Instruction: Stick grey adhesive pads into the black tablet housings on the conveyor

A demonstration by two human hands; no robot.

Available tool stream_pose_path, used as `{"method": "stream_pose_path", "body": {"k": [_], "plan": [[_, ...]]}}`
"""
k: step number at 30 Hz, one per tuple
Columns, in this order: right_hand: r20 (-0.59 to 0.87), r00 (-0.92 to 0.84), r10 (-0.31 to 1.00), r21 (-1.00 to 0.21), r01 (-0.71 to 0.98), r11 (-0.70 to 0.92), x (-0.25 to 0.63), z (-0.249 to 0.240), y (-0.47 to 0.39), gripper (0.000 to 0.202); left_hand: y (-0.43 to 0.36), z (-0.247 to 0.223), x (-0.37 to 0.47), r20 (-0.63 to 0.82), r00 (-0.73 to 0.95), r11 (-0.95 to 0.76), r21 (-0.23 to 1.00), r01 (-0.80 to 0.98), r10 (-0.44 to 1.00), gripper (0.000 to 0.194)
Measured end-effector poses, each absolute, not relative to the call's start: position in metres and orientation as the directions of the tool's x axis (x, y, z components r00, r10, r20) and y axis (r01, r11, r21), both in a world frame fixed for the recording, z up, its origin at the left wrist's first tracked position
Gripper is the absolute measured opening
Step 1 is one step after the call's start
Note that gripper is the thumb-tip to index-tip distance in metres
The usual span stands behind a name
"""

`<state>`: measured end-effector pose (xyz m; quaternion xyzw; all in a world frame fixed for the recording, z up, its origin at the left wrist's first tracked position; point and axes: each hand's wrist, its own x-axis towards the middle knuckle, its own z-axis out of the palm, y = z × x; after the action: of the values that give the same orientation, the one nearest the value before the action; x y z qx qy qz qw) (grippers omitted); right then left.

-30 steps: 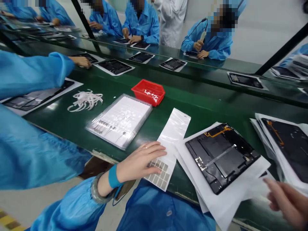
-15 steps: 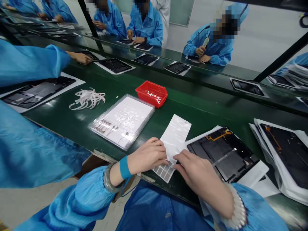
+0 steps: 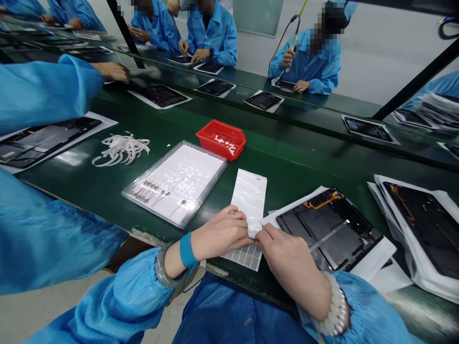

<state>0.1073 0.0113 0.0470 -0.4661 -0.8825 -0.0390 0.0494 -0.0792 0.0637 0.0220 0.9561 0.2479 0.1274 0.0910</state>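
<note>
A sheet (image 3: 250, 193) with grey labels (image 3: 246, 258) lies near the bench (image 3: 304, 155) edge, between tray (image 3: 201, 193) and tablet shell (image 3: 306, 220). Over it, left hand (image 3: 222, 232) and right hand (image 3: 287, 249) meet, fingertips bunched; whether they pinch a label is hidden. The step appears to be peeling; the next move likely calls for a steady lift. 1 second earlier, the right hand is well apart, to the shell's right.
</note>
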Motion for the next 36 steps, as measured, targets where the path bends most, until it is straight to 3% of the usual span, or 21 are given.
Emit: {"method": "stream_pose_path", "body": {"k": [8,16,20,24,27,29,31,33,36], "plan": [[0.166,-0.555,0.815,-0.062,0.819,0.57,0.119,0.037,0.016,0.009,0.062,0.028,-0.072,0.106,0.789,-0.729,0.472,0.496,0.605,0.016],[0.117,-0.541,0.833,-0.132,0.823,0.553,0.124,0.043,0.017,0.005,0.064,0.022,-0.068,0.168,0.804,-0.795,0.359,0.489,0.57,0.027],[0.088,-0.543,0.835,-0.128,0.825,0.55,0.122,0.041,0.017,0.007,0.065,0.023,-0.066,0.161,0.792,-0.771,0.406,0.49,0.589,0.02],[0.162,-0.548,0.821,-0.129,0.813,0.568,0.121,0.042,0.014,0.011,0.068,0.027,-0.065,0.078,0.778,-0.716,0.456,0.528,0.623,0.017],[0.209,-0.471,0.857,-0.339,0.787,0.515,0.137,0.054,0.012,0.016,0.072,0.034,-0.07,0.007,0.788,-0.67,0.531,0.519,0.616,0.023],[0.173,-0.351,0.92,-0.571,0.726,0.384,0.159,0.064,0.011,0.015,0.074,0.043,-0.074,0.014,0.809,-0.651,0.601,0.463,0.588,0.033],[0.096,-0.218,0.971,-0.722,0.657,0.218,0.184,0.067,0.011,0.017,0.076,0.051,-0.074,0.082,0.822,-0.657,0.647,0.386,0.563,0.038],[0.025,-0.124,0.992,-0.757,0.645,0.1,0.205,0.063,0.01,0.02,0.075,0.057,-0.067,0.166,0.823,-0.706,0.62,0.342,0.544,0.036],[-0.009,-0.078,0.997,-0.719,0.694,0.048,0.219,0.048,0.007,0.02,0.069,0.054,-0.042,0.251,0.855,-0.85,0.41,0.33,0.453,0.024]]}}
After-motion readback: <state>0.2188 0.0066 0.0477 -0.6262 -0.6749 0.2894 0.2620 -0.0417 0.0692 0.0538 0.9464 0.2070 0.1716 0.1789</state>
